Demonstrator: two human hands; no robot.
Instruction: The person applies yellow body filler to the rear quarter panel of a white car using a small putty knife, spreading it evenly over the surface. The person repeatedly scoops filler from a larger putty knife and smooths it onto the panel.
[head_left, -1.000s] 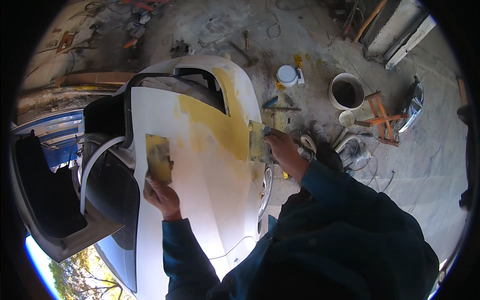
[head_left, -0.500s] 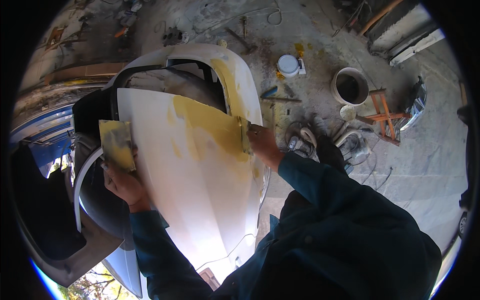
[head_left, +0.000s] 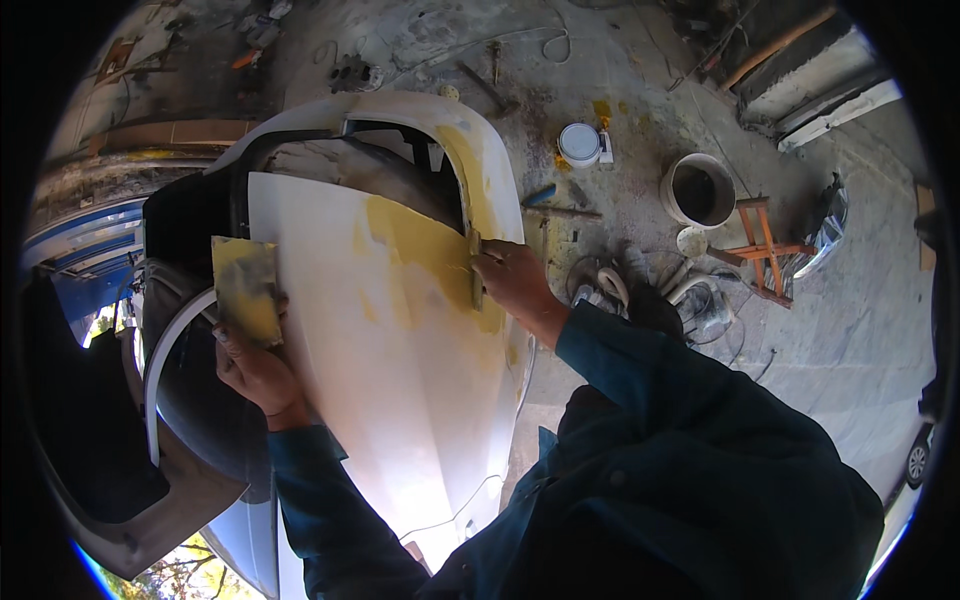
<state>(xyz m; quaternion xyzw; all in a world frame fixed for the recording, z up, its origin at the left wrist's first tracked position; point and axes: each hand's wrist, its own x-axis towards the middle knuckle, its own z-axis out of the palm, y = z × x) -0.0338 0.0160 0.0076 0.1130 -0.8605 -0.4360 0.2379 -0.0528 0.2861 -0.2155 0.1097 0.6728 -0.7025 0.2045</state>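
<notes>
Yellow filler (head_left: 415, 245) lies in a broad, uneven coat across the white car panel (head_left: 395, 370), thickest beside the dark opening and thinning to faint streaks over the pale surface. At the coat's right side, the person's right hand (head_left: 512, 280) has its fingers pinched on a thin spreader (head_left: 476, 272), set against the panel near the opening's corner. Over the panel's left edge, the left hand (head_left: 256, 372) grips a filler-smeared plate (head_left: 245, 285) by its lower end, thumb at the side nearer the wearer.

Grey concrete floor (head_left: 640, 90) stretches beyond, stained and dusty, with a white tub (head_left: 580, 147), a pale bucket (head_left: 667, 192) and a wooden frame (head_left: 768, 250) standing about on it.

Some of this I can't make out. The spreader shows almost edge-on, so its face is hidden, and part of the left hand's grip is lost behind the plate. A crumpled, shiny thing (head_left: 828, 225) past the frame is hard to name, and a wheel (head_left: 918, 458) at the far right sits on a car cut off by the rim.
</notes>
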